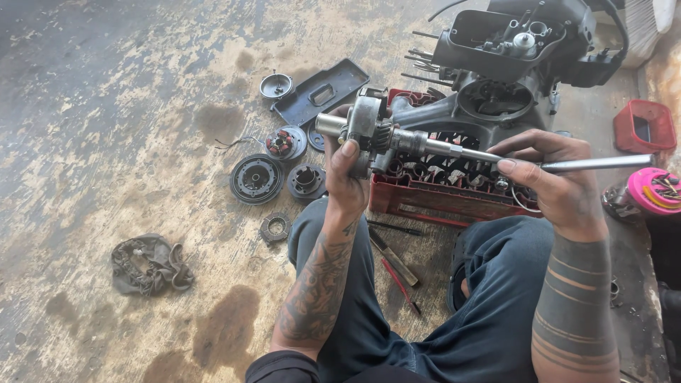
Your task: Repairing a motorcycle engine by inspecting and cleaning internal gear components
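Observation:
My left hand grips a grey metal engine part with a gear on a shaft, held up above my knees. My right hand holds a long steel socket wrench whose socket end sits on the part's shaft. Both forearms are tattooed. I sit on the floor in blue jeans.
A red socket tray lies before my knees. A dismantled black engine stands behind it. Round clutch parts, a black cover and a dirty rag lie on the stained concrete. Screwdrivers rest between my legs. Red and pink containers sit right.

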